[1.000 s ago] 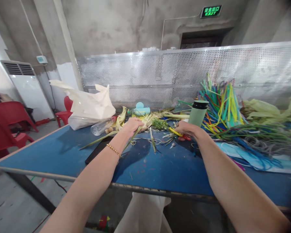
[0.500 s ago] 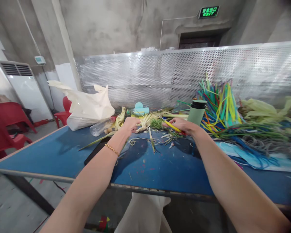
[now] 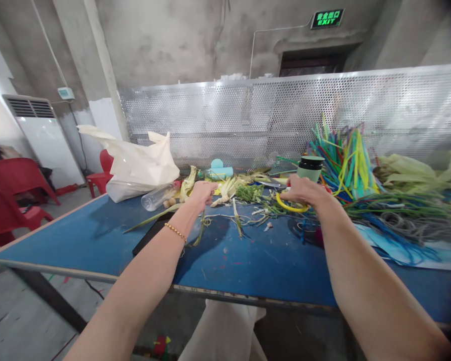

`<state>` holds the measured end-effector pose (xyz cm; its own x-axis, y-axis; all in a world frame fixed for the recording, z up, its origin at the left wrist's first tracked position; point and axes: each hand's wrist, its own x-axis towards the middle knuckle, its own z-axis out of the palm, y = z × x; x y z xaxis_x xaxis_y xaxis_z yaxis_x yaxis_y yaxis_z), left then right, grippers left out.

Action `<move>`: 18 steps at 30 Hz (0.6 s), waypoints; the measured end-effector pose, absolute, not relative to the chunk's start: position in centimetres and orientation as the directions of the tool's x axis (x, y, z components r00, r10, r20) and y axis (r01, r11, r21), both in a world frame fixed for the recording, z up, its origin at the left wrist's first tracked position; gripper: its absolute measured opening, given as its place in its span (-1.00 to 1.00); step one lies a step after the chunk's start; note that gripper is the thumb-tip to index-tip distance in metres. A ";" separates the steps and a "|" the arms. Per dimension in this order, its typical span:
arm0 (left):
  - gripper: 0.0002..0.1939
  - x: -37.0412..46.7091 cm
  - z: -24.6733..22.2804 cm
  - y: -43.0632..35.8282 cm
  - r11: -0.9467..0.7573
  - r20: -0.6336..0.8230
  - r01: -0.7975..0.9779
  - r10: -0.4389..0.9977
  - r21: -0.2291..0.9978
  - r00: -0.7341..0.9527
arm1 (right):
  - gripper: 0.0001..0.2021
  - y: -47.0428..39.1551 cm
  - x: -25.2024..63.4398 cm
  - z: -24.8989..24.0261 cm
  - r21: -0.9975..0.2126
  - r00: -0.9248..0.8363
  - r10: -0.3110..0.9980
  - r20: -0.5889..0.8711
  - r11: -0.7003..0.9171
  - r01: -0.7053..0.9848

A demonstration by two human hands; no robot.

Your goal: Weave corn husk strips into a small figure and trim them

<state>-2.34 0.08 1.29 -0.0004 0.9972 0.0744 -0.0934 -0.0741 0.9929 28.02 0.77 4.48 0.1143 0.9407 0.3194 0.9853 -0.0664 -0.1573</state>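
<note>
The left hand (image 3: 203, 194) is reaching over the blue-topped table (image 3: 225, 260) with its fingers drawn together and curled; its tips are partly hidden, so I cannot tell whether they are pinching anything. Just beyond them, a cream-coloured, knotted bundle of plant husk (image 3: 227, 190) is lying on the table. A narrow green plant strip (image 3: 200, 231) is trailing below the hand (I cannot tell whether its upper end is being held).

The right hand (image 3: 302, 190) is closing around metal-bladed scissors with a yellow handle loop (image 3: 272, 184). The loop is showing below the fingers, and the blades are pointing toward the husk bundle, over the loose greenery (image 3: 248, 192).

A pale green cylindrical bottle with a black-rimmed lid (image 3: 311, 171) is standing upright behind the right hand, partly covered by it. Farther right, a sheaf of multicoloured strips (image 3: 355, 163) is fanning upward (yellow and turquoise are standing out most). On the left, a white plastic bag (image 3: 143, 168) is slumping behind a clear plastic bottle (image 3: 156, 198), which is lying on its side.
</note>
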 end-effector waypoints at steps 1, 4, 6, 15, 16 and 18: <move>-0.64 -2.3 1.3 0.1 -0.069 0.069 -0.100 0.998 0.993 0.003 | -0.49 0.6 27.7 4.8 -0.157 0.120 0.942 0.312 -0.073 0.985; -0.67 -2.3 1.3 0.2 -0.047 0.049 -0.129 0.999 0.991 0.006 | -0.67 0.2 26.4 5.4 -0.208 0.025 0.972 0.233 0.025 0.978; -0.68 -2.3 1.3 0.4 -0.036 0.037 -0.143 0.999 0.989 0.003 | -0.82 -0.3 25.7 5.7 -0.151 -0.068 0.995 0.069 0.078 0.985; -0.69 -2.3 1.3 0.3 -0.040 0.047 -0.155 0.998 0.987 0.041 | -0.91 -3.3 27.8 8.3 -0.257 0.029 0.999 0.039 -0.018 0.966; -0.70 -2.2 1.2 0.2 -0.049 0.056 -0.152 0.998 0.987 0.043 | -0.90 -3.3 27.9 8.3 -0.319 0.000 0.999 0.033 0.010 0.948; -0.72 -2.1 1.1 0.1 -0.071 0.078 -0.147 0.996 0.987 0.042 | -0.83 -3.3 27.8 8.1 -0.460 -0.046 0.997 0.058 0.068 0.885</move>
<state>-2.06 0.14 1.08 0.0419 0.9960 0.0783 -0.1473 -0.0714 0.9865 27.85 -3.33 8.14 -0.0463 0.9972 0.0582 0.8854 0.0679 -0.4598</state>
